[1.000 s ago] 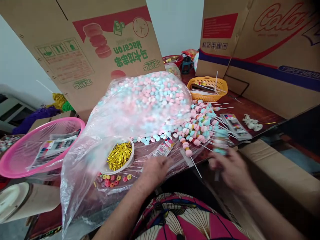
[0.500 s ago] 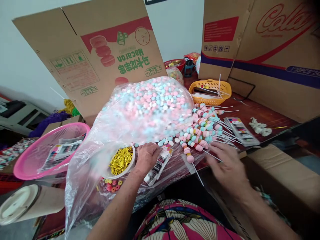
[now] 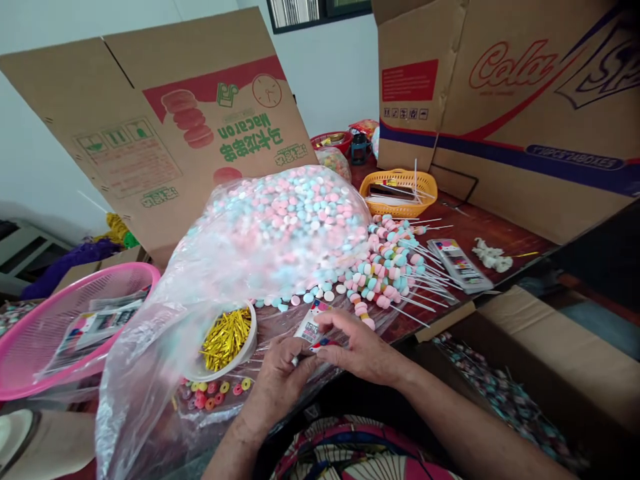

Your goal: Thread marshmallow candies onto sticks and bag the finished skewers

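Note:
My left hand (image 3: 287,373) is closed, its thumb and fingers pinching one edge of a small printed plastic bag (image 3: 326,344) at the table's front. My right hand (image 3: 363,350) meets it from the right, fingers bent, with thumb and fingertip at the bag's coloured end. Most of this bag is hidden by the fingers. Just behind lies a stack of similar printed bags (image 3: 309,325). Beside it, partly covered by my right hand, is a marshmallow skewer (image 3: 361,308). Further right, a pile of marshmallow skewers (image 3: 390,267) has its white sticks pointing right.
A big clear bag of marshmallows (image 3: 285,220) fills the middle. Left of my hands are a tub of gold twist ties (image 3: 253,347), ring candies (image 3: 213,395) and a pink basket (image 3: 145,270). A yellow basket (image 3: 425,193) stands behind; an open carton (image 3: 565,347) sits low right.
My right hand has come left from the skewers to meet my left hand. My left hand has drawn back from the bag stack, and a bag is now between them. The view has shifted right.

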The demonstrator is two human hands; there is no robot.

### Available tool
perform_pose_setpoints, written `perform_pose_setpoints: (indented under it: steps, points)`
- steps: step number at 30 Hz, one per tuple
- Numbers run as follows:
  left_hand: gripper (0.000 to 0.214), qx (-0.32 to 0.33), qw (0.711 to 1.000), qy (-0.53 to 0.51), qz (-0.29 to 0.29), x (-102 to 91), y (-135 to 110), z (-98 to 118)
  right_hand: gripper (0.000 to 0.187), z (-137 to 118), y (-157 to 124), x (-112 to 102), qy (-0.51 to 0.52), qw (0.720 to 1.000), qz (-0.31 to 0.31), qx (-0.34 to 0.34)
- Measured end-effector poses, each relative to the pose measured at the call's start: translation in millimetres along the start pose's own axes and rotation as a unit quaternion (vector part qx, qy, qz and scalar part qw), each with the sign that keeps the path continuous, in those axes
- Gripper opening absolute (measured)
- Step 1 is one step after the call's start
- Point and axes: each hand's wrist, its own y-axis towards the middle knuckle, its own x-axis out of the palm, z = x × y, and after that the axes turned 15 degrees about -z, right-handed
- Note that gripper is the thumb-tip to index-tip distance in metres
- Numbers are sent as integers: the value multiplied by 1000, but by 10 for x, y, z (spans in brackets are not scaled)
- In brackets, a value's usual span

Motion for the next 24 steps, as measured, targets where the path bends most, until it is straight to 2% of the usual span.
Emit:
perform_pose_setpoints:
  steps: [2,5,8,11,14,16,18,19,20,22,24]
  points:
    - [22,24,999,-2,-34,-8,27,28,9,-5,-42,-48,31,999,-32,18]
    - [20,-9,998,-31,-49,20,31,20,20,67,-72,17,15,998,36,40]
    - [20,-45,998,-50,-19,111,6,-53,28,165,-81,150,-74,993,82,41]
    - [25,-27,1000,9,-2,189,-22,-125,40,208,-76,148,-178,977,96,70]
    - [26,-3,995,91,31,183,-54,-182,45,232,-108,-185,-233,956,137,112]
    - [27,9,992,105,65,132,-80,-221,41,287,-179,-575,-270,932,193,144]
    - [23,40,989,98,101,63,-105,-255,26,400,-285,-975,-322,902,230,170]
    - [20,66,986,94,118,28,-116,-266,18,477,-343,-1139,-367,881,231,188]
    - [18,93,982,92,133,-6,-125,-271,17,563,-401,-1265,-458,840,201,210]
    - [17,135,975,91,149,-65,-141,-266,17,727,-508,-1399,-512,814,161,220]
    - [17,155,973,92,143,-118,-161,-250,19,824,-601,-1413,-536,806,157,197]
